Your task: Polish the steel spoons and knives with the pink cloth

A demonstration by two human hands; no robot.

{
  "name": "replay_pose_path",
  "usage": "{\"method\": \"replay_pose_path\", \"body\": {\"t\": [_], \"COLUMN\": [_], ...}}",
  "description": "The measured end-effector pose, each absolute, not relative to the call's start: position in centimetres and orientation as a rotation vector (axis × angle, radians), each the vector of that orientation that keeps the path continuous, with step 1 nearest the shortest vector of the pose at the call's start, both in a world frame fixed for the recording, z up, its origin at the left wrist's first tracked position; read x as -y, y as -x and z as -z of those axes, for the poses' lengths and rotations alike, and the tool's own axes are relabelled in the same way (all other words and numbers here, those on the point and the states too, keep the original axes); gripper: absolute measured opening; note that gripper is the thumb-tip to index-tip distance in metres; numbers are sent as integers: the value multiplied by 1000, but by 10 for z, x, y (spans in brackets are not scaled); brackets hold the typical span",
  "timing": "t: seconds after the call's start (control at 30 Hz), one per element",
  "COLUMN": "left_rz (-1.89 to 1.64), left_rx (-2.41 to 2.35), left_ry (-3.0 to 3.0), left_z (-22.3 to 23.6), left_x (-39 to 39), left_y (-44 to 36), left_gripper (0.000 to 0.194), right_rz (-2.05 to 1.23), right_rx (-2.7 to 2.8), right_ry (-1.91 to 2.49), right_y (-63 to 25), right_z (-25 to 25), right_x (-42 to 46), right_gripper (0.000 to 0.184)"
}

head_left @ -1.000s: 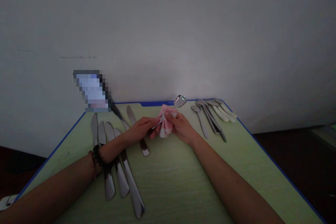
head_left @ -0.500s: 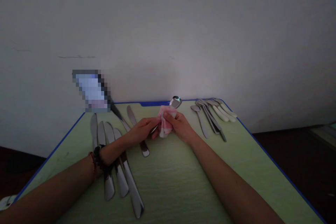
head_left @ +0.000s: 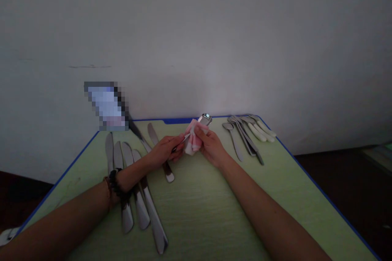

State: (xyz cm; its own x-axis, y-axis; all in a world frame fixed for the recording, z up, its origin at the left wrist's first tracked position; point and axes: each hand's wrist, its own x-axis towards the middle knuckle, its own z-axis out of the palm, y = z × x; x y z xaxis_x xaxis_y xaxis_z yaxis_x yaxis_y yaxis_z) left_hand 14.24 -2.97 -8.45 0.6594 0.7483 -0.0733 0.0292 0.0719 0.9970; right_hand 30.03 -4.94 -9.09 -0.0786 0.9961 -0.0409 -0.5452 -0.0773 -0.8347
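Observation:
A shiny metal spoon (head_left: pixel 205 120) is held over the far middle of the table, its bowl pointing away toward the wall. My left hand (head_left: pixel 167 148) is closed around its handle. A pink and white cloth (head_left: pixel 192 143) is folded about the spoon's neck, and my right hand (head_left: pixel 211 143) pinches it there from the right. The cloth and fingers hide the middle of the spoon. One table knife (head_left: pixel 169 174) lies partly under my left hand.
Several table knives (head_left: pixel 157 228) lie at the left, partly beneath my left forearm. A blurred-out screen (head_left: pixel 107 106) stands at the back left. Several spoons (head_left: pixel 235 142) and white-handled cutlery (head_left: pixel 260 133) lie at the back right. A wall (head_left: pixel 196 49) rises behind the blue-edged table (head_left: pixel 208 212).
The spoon's bowl has shifted a little left and turned in my hands. My right hand has moved the cloth slightly up along the neck, and my left hand's grip has slid slightly back.

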Motion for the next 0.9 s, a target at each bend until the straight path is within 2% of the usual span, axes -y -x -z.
{"method": "replay_pose_path", "body": {"t": [0.47, 0.9], "left_rz": [-548, -441], "left_rx": [-830, -959], "left_ry": [-1580, -1984], "left_z": [82, 78], "left_x": [34, 40], "left_y": [-147, -151], "left_gripper": [47, 45], "right_rz": [-1370, -1239], "right_rx": [627, 529], "right_ry": [866, 880], "right_y": [-297, -294], "right_z": [93, 92], "right_x": [48, 47], "right_gripper": [34, 36]}}
